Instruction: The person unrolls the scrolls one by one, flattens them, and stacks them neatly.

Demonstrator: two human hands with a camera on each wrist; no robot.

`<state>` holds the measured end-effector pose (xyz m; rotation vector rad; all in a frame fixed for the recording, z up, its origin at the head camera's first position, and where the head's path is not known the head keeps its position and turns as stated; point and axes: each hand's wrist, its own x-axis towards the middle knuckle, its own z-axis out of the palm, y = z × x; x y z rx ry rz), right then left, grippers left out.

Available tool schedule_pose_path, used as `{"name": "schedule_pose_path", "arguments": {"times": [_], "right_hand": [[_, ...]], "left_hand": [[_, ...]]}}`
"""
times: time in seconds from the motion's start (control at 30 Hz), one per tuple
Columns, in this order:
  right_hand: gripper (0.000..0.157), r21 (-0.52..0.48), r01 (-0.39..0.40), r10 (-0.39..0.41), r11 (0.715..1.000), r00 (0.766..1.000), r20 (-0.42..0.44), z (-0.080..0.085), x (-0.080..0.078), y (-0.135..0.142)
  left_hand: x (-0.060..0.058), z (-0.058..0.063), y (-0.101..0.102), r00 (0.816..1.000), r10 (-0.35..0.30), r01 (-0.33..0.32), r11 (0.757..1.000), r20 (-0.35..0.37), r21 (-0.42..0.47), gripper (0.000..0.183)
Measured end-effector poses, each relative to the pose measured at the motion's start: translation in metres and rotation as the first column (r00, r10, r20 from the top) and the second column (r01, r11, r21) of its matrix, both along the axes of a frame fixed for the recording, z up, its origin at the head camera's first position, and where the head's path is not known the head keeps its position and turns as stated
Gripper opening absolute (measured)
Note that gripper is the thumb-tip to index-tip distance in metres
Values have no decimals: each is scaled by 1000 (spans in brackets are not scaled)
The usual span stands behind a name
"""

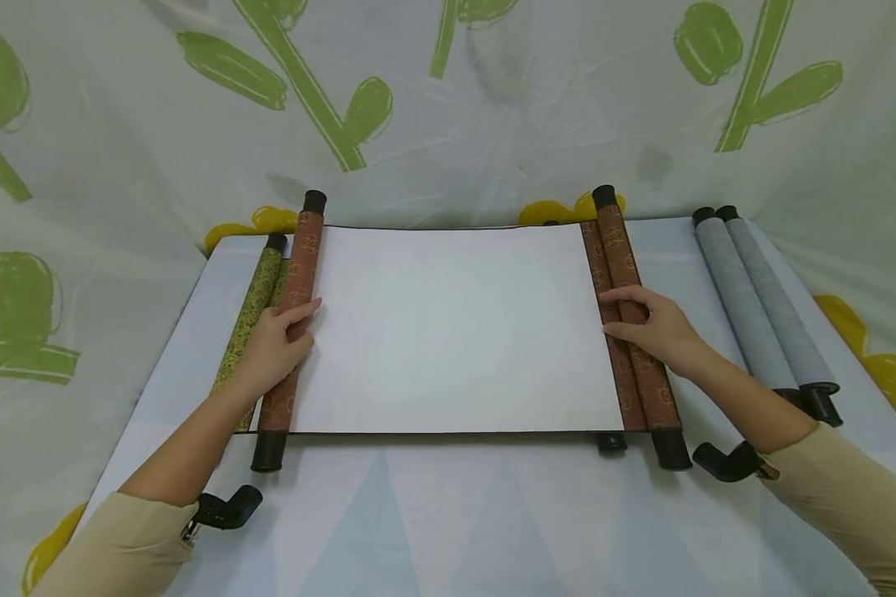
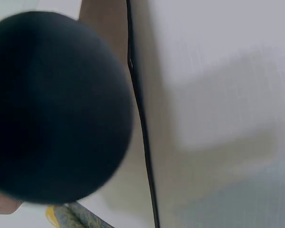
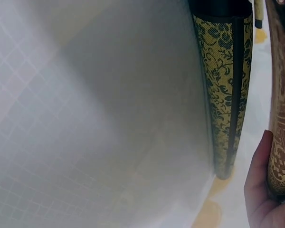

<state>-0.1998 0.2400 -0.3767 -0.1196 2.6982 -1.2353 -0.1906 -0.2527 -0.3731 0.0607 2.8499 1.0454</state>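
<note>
A hanging scroll with brown patterned rollers lies spread out, its white sheet (image 1: 455,332) facing up in the head view. My left hand (image 1: 276,344) grips the left brown roller (image 1: 301,274), fingers over the sheet's edge. On the other side, my right hand (image 1: 653,327) holds the right brown roller (image 1: 618,240) between thumb and fingers. A yellow-green patterned scroll (image 1: 250,323) lies partly under the left side. In the right wrist view another patterned yellow roll (image 3: 221,95) stands near the brown roller (image 3: 282,104). One black roller knob (image 2: 61,109) fills much of the left wrist view.
Two grey rolled scrolls (image 1: 762,298) lie side by side at the table's right. The pale table (image 1: 448,514) carries light blue triangles. Behind it hangs a white cloth (image 1: 538,116) with green leaf prints.
</note>
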Motion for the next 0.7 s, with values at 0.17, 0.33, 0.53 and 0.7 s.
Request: {"name": "schedule_pose_path", "arguments": {"times": [0.17, 0.33, 0.53, 0.7], "right_hand": [[54, -27, 0, 0, 1000, 1000, 11, 1, 0, 2], [50, -33, -2, 3, 999, 1000, 1, 2, 0, 2], [45, -37, -7, 5, 999, 999, -38, 3, 1, 4], [45, -36, -3, 2, 999, 999, -39, 2, -1, 7]], "left_hand": [[-1, 0, -3, 999, 27, -25, 999, 46, -38, 65], [-1, 2, -5, 997, 20, -19, 1000, 75, -20, 63], [0, 1, -8, 999, -19, 21, 999, 38, -33, 60], [-1, -2, -11, 999, -32, 33, 997, 10, -67, 50]]}}
